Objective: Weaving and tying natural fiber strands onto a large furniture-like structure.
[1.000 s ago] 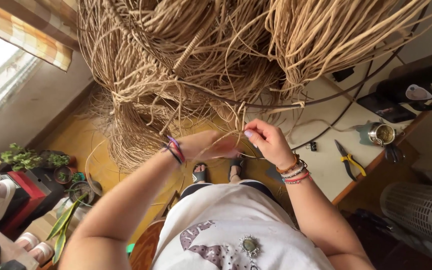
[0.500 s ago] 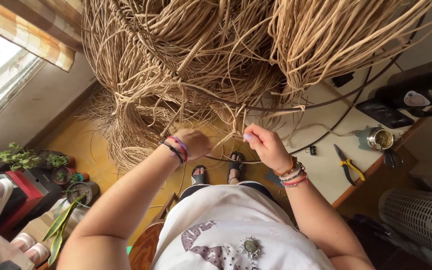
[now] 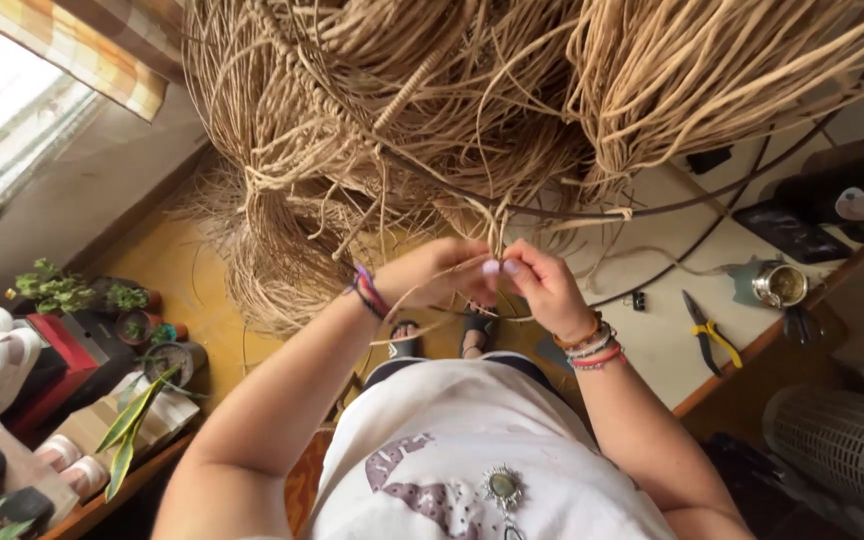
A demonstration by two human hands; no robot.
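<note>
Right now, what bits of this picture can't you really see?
Head view only:
- Top of the hanging straw-coloured fibre bundle: cut off by the upper edge.
- Where the left hand and right hand pinch the strands: fingers overlap, so the knot is hidden.
- Feet in sandals: mostly hidden by hands and shirt.
- Small metal cup on the white table: contents too small to tell.

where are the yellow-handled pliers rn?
In the head view, the yellow-handled pliers lie on the white tabletop to the person's right, between a small black clip and a metal cup, beyond the right hand.
</note>
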